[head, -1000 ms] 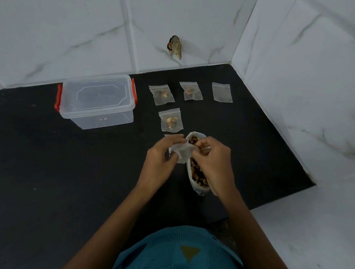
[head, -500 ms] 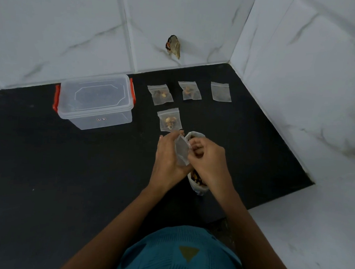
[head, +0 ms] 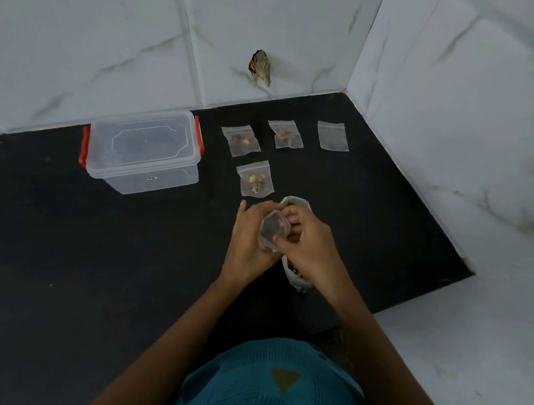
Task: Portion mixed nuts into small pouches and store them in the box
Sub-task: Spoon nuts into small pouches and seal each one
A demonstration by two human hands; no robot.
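Both hands sit over the bag of nuts, mid worktop toward its right edge. Left hand cups the open pouch, fingers curled round it. Right hand pinches its rim. Three filled pouches and one empty pouch near back edge. Lidded box left of them.
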